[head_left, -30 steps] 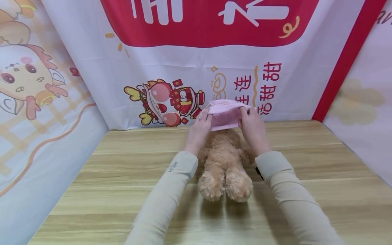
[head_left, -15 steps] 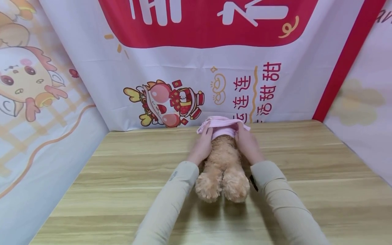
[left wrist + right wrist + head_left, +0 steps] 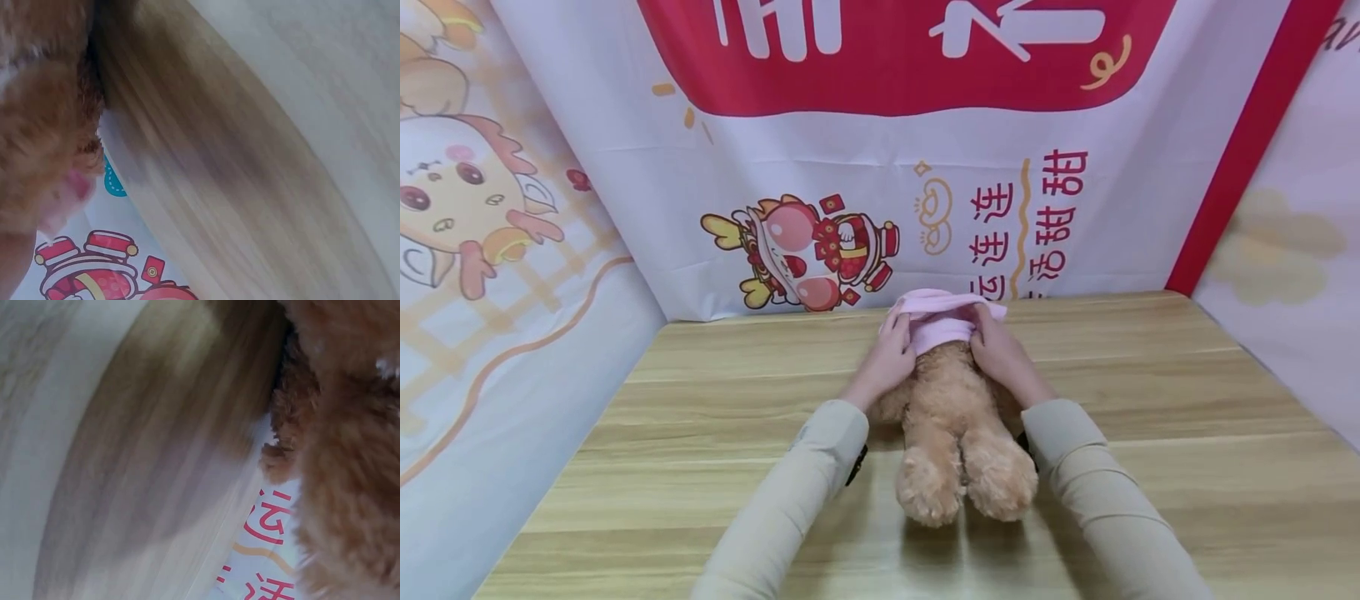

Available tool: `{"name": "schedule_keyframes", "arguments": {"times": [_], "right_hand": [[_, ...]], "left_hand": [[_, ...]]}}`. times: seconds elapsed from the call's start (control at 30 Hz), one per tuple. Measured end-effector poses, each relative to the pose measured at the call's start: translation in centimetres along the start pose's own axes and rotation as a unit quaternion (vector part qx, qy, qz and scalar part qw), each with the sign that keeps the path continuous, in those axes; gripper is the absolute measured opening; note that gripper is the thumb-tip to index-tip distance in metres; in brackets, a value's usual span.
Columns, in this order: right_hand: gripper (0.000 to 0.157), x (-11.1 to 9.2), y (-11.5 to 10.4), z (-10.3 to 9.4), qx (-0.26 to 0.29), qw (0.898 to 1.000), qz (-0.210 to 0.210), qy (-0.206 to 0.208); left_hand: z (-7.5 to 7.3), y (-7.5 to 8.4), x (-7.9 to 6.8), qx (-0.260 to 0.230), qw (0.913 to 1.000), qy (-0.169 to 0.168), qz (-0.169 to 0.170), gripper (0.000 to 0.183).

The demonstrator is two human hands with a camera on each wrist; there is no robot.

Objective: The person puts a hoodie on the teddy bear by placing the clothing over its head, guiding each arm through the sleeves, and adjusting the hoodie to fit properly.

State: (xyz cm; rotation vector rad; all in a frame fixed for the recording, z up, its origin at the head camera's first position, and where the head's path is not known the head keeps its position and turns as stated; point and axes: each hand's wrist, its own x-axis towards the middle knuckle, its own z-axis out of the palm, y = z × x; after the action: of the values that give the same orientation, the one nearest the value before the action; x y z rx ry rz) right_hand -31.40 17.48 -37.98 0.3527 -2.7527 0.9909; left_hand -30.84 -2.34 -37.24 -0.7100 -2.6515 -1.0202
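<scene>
A light-brown plush toy (image 3: 951,400) lies on the table with its feet toward me. Pink cloth, apparently a small garment (image 3: 942,333), covers its head end. My left hand (image 3: 889,354) pinches the left edge of the garment, thumb on the near side. On the opposite edge, my right hand (image 3: 1000,346) grips the cloth in the same way. The toy's head is hidden under the fabric and the hands. Brown plush fur (image 3: 44,119) fills the left of the left wrist view. In the right wrist view, the toy's fur (image 3: 356,469) takes up the right side.
The wood-grain table (image 3: 715,467) extends around the toy on both sides. A white printed cloth backdrop (image 3: 820,158) rises at the table's back edge, close behind the garment. Printed cloths also hang at the left (image 3: 527,333) and right (image 3: 1285,333).
Both hands have brought the pink garment down from above the toy's head onto its head end. The toy's feet have shifted slightly toward me and to the right.
</scene>
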Motion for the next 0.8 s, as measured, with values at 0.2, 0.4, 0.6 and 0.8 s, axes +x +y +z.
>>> {"name": "schedule_keyframes", "arguments": {"times": [0.2, 0.4, 0.6, 0.8], "right_hand": [[0.033, -0.1, -0.1, -0.1, -0.044, 0.999, -0.024, 0.005], [0.039, -0.1, -0.4, -0.2, -0.051, 0.998, 0.019, -0.012], [0.034, -0.1, -1.1, -0.3, -0.055, 0.997, 0.029, 0.042], [0.035, 0.1, -1.5, -0.1, -0.063, 0.995, 0.03, 0.075]], "left_hand": [[0.0, 0.2, -0.2, -0.029, 0.9977, 0.029, -0.054, 0.051], [1.0, 0.6, -0.1, -0.009, 0.991, 0.126, -0.043, 0.039], [1.6, 0.7, 0.0, 0.064, 0.9735, 0.215, 0.043, 0.044], [1.6, -0.8, 0.3, 0.015, 0.9767, 0.214, 0.014, 0.045]]}}
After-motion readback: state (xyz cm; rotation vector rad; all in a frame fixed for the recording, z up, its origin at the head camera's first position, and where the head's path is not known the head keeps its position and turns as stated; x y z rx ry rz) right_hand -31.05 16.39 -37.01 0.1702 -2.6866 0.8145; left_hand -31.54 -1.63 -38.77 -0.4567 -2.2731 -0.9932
